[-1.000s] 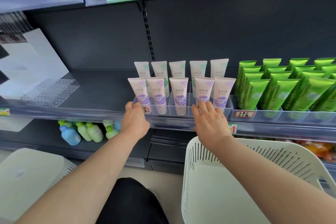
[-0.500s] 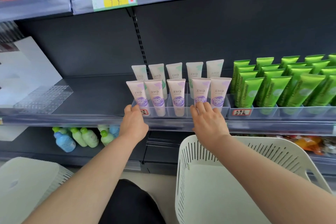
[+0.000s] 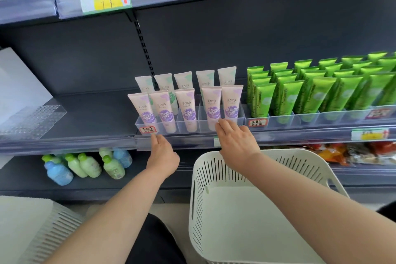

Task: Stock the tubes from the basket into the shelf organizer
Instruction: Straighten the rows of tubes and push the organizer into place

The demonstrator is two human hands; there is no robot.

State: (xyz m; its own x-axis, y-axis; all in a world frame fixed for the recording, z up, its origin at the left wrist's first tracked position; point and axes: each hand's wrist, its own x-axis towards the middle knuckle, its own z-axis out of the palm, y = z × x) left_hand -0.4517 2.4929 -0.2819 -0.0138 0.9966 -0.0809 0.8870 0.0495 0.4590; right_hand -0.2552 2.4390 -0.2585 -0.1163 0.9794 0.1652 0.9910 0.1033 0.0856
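Basket [image 3: 300, 166] comes first, white with slits, close to you on the right. Just past its rim your right hand [image 3: 235, 142] is flat, fingers straight and spread, holding nothing. Its tips touch the near wall of the clear organizer [image 3: 201, 129], below the two rightmost tubes. Your left hand [image 3: 163, 154] is flat too and holds nothing, with its fingertips at the organizer's near left corner by a red sticker [image 3: 147, 129]. The pink tubes [image 3: 186, 107] stand tall, caps down, flat ends up, leaning back a little, five near and five far. A dark shelf [image 3: 92, 113] carries the organizer. Green tubes [image 3: 310, 94] fill the right side. Small bottles [image 3: 85, 165] sit on the lower left shelf.
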